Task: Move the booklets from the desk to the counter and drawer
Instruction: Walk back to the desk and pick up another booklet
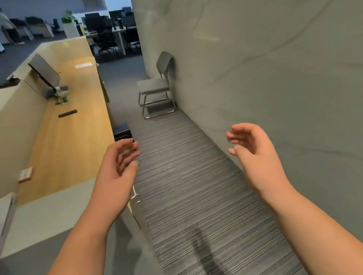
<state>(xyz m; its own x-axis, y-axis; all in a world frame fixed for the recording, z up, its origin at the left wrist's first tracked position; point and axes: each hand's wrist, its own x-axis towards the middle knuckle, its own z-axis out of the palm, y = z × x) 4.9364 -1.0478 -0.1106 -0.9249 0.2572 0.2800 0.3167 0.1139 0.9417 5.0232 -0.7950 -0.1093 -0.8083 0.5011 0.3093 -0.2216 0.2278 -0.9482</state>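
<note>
My left hand and my right hand are raised in front of me over the striped carpet, palms facing each other, fingers loosely curled and apart, holding nothing. A long wooden desk runs along the left, below a raised pale counter. A white sheet or booklet lies at the desk's far end. A small pale booklet-like block rests near the desk's left wall. A drawer handle shows just beside my left wrist.
A monitor, a green bottle and a black bar sit on the desk. A black box stands at the desk's edge. A grey chair stands against the marble wall on the right.
</note>
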